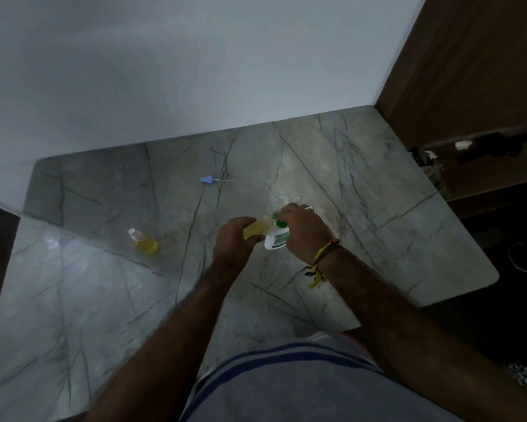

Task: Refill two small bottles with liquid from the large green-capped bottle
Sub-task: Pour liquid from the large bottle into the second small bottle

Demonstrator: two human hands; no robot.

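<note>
Your left hand is curled around a small bottle of yellow liquid, holding it tilted just above the middle of the worktop. Your right hand is wrapped over the top of the large green-capped bottle, fingers closed around the green cap; the white body with its green label shows below your palm. The two bottles meet neck to neck, touching or very nearly so, but your fingers hide the mouths, so I cannot tell whether liquid is passing.

The second small bottle stands alone towards the left edge of the worktop, well apart from your hands. It holds yellow liquid and has a pale top. Nearer the back edge lies a small blue cap piece with a thin tube trailing from it.

The main risk here is spillage. The small bottle has a narrow neck and you are holding both bottles in the air in dim light, so a slight misalignment or a hard squeeze would send liquid over your fingers and onto the stone. Wet fingers would then loosen your grip on both. The small bottle already looks well filled, so it may overflow quickly. Its tilt adds to that.
</note>
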